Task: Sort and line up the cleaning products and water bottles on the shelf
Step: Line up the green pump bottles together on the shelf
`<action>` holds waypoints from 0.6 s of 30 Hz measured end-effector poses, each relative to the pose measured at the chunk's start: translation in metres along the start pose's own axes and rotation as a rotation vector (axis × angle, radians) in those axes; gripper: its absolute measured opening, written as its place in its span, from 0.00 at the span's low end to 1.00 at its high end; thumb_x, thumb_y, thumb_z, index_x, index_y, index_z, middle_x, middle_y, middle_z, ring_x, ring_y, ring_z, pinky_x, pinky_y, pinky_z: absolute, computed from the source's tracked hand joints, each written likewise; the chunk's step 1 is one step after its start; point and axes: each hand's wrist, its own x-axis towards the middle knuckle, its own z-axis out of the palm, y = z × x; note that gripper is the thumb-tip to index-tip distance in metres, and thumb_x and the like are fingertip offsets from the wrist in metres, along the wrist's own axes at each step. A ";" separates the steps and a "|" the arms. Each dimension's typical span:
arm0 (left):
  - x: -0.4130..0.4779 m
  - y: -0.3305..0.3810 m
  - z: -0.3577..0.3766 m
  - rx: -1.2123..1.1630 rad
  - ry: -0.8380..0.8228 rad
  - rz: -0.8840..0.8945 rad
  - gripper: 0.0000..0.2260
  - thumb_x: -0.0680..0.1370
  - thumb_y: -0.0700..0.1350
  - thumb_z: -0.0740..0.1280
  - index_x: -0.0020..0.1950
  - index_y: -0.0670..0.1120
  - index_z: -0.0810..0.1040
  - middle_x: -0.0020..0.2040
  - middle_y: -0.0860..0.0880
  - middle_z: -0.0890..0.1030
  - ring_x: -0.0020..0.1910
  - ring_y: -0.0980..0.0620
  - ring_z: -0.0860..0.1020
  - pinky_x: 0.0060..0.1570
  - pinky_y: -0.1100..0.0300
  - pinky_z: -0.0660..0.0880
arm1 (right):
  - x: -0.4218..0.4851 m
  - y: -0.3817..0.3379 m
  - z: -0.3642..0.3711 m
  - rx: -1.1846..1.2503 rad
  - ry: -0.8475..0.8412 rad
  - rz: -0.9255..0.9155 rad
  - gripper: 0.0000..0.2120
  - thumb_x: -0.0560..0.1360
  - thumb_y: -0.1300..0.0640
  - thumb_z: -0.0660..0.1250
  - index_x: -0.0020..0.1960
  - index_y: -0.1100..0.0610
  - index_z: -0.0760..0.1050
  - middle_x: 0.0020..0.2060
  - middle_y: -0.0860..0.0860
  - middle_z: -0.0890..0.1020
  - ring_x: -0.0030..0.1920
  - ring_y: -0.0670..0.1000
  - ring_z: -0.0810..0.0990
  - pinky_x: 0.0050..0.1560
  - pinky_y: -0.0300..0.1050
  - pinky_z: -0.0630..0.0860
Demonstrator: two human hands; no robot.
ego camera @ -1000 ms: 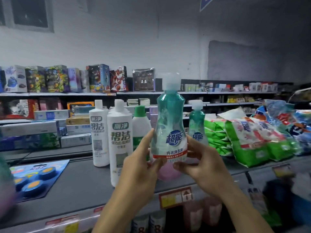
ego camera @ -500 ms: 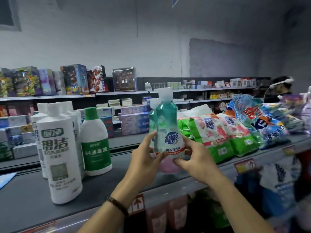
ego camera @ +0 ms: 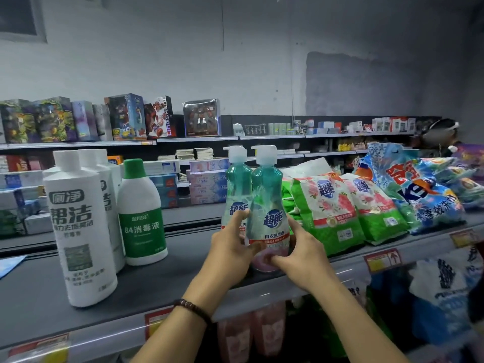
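View from the head camera, looking across a dark grey shelf point(ego camera: 183, 268). Both hands hold one teal pump bottle point(ego camera: 267, 205) with a white pump head, a blue logo and a pink base. It stands upright at the near edge of the shelf, right of centre.

The left hand point(ego camera: 230, 247) grasps the bottle's left side, thumb raised against the label. The right hand point(ego camera: 303, 255) grasps the lower right side, its fingers point(ego camera: 277, 259) curled round the pink base. The fingers cover the base, so it may be resting on the shelf or held just above it. A dark bead bracelet point(ego camera: 193, 307) sits on the left wrist.

A second teal pump bottle point(ego camera: 237, 184) of the same kind stands just behind and to the left, touching or nearly touching the held one.

At left, a row of tall white bottles point(ego camera: 78, 226) runs from near to far, and just to their right stands a white bottle with a green cap and green label point(ego camera: 141, 216).

At right, green detergent bags point(ego camera: 324, 208) lean just beside the held bottle, with blue detergent bags point(ego camera: 419, 195) farther right. A red and yellow price tag point(ego camera: 382, 260) is fixed to the shelf's front rail.

On the far wall shelves are toy boxes point(ego camera: 125, 116) at the top and toothpaste cartons point(ego camera: 207, 184) lower down.
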 end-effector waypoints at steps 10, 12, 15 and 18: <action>0.003 0.007 0.019 0.118 0.068 0.002 0.19 0.78 0.46 0.77 0.58 0.59 0.69 0.54 0.48 0.84 0.48 0.45 0.84 0.45 0.49 0.83 | 0.000 0.006 -0.002 -0.010 -0.009 0.081 0.35 0.69 0.46 0.83 0.72 0.46 0.74 0.45 0.38 0.79 0.42 0.35 0.75 0.43 0.27 0.68; 0.004 0.006 0.021 0.108 0.080 -0.001 0.19 0.78 0.45 0.77 0.57 0.60 0.69 0.55 0.47 0.84 0.49 0.45 0.84 0.42 0.53 0.80 | 0.000 0.007 0.000 -0.023 -0.001 0.095 0.34 0.69 0.47 0.83 0.71 0.46 0.74 0.46 0.39 0.80 0.42 0.34 0.75 0.45 0.29 0.70; 0.005 0.006 0.021 0.146 0.078 -0.011 0.19 0.79 0.45 0.76 0.57 0.60 0.68 0.53 0.49 0.83 0.48 0.47 0.83 0.40 0.55 0.77 | 0.001 0.008 0.003 -0.039 -0.010 0.112 0.35 0.69 0.48 0.83 0.72 0.48 0.73 0.52 0.45 0.83 0.49 0.45 0.80 0.54 0.38 0.75; 0.004 0.006 0.013 0.256 0.061 -0.015 0.16 0.79 0.46 0.76 0.58 0.56 0.71 0.50 0.48 0.82 0.47 0.45 0.83 0.46 0.47 0.83 | 0.000 0.008 0.005 -0.103 -0.028 0.140 0.38 0.70 0.47 0.82 0.74 0.51 0.69 0.61 0.50 0.83 0.62 0.52 0.81 0.63 0.47 0.78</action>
